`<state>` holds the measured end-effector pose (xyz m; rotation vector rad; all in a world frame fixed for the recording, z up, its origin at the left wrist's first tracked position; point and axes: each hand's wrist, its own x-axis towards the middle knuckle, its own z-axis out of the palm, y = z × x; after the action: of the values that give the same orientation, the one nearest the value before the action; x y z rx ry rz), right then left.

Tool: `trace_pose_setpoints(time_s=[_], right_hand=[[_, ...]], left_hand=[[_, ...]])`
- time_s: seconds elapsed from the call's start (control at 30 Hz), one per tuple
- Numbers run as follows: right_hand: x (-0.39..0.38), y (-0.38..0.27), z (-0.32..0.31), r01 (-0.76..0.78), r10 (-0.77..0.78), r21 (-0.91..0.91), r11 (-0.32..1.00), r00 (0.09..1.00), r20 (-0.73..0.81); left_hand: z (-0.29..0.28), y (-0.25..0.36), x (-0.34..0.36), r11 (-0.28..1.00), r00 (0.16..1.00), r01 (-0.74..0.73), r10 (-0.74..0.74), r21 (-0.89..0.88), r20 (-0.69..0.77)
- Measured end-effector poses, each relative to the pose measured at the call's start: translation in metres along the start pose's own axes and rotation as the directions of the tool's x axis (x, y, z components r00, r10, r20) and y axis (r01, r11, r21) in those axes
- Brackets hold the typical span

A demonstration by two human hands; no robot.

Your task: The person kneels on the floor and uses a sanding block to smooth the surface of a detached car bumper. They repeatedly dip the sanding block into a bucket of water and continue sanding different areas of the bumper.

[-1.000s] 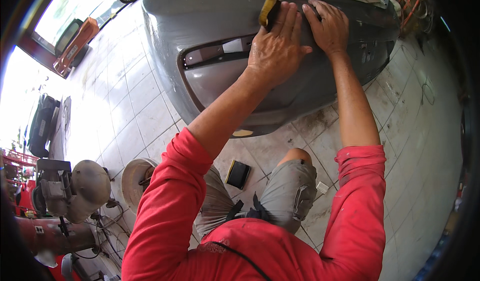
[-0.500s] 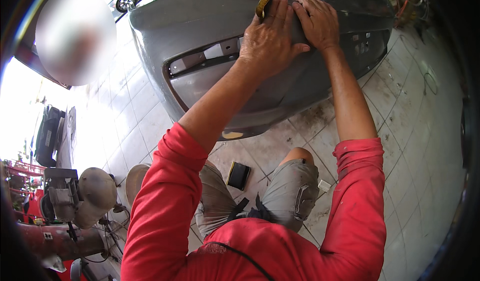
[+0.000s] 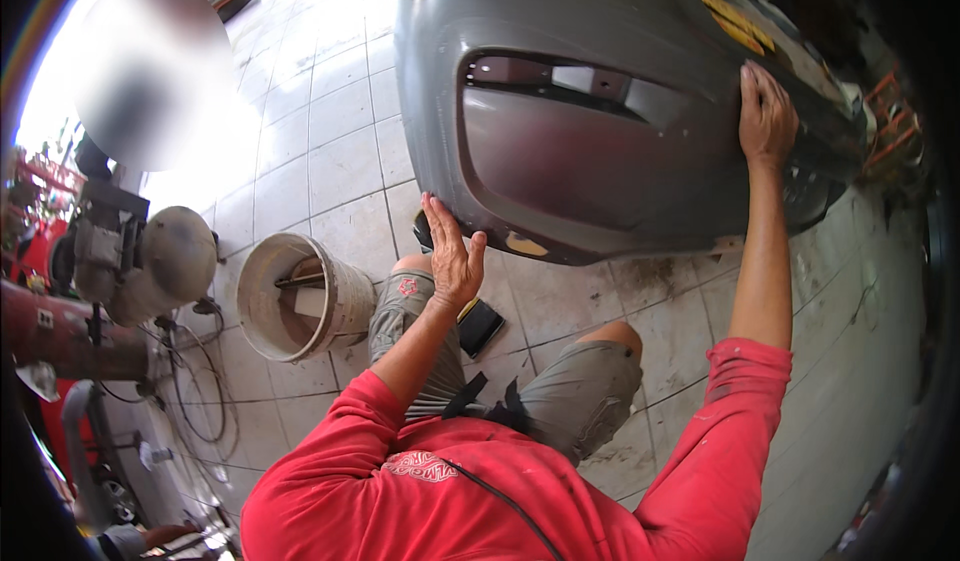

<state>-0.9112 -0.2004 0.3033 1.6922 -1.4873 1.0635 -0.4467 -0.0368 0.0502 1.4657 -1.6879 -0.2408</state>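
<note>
A grey car bumper (image 3: 570, 191) with a recessed opening lies across the upper part of the view. My right hand (image 3: 768, 121) rests on its upper right side, fingers close together and laid along the surface. By the bumper's lower left corner is my left hand (image 3: 457, 266), seen edge-on with straight fingers and the thumb apart. A dark piece of sandpaper (image 3: 421, 231) with a yellowish edge shows beside those fingers; the palm hides how it is held. On the tiles below lies a black, yellow-edged flat piece (image 3: 482, 329), partly behind my left wrist.
To my left stands a dirty white bucket (image 3: 345, 306) with some pieces inside. Beyond it are a machine with a rounded housing (image 3: 178, 251) and a red tank (image 3: 70, 331), with cables (image 3: 215, 401) on the floor. Yellow strips (image 3: 735, 21) lie on the bumper's far side.
My left hand has come off the bumper's top and down to its lower left corner. The right hand stays on the bumper. The view has shifted left, bringing the bucket into full sight.
</note>
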Motion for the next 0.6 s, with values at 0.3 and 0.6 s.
trace_pose_setpoints(time_s=[0.3, 0.6], right_hand=[[0.051, -0.095, 0.002, -0.230, 0.225, -0.039, 0.972, 0.879, 0.422], [0.058, -0.125, 0.009, -0.293, 0.297, -0.074, 0.953, 0.865, 0.405]], left_hand=[[-0.031, 0.030, 0.109, 0.972, 0.967, -0.106, 0.051, -0.211, -0.249], [-0.042, -0.021, 0.182, 0.844, 0.976, 0.136, -0.203, -0.519, -0.075]])
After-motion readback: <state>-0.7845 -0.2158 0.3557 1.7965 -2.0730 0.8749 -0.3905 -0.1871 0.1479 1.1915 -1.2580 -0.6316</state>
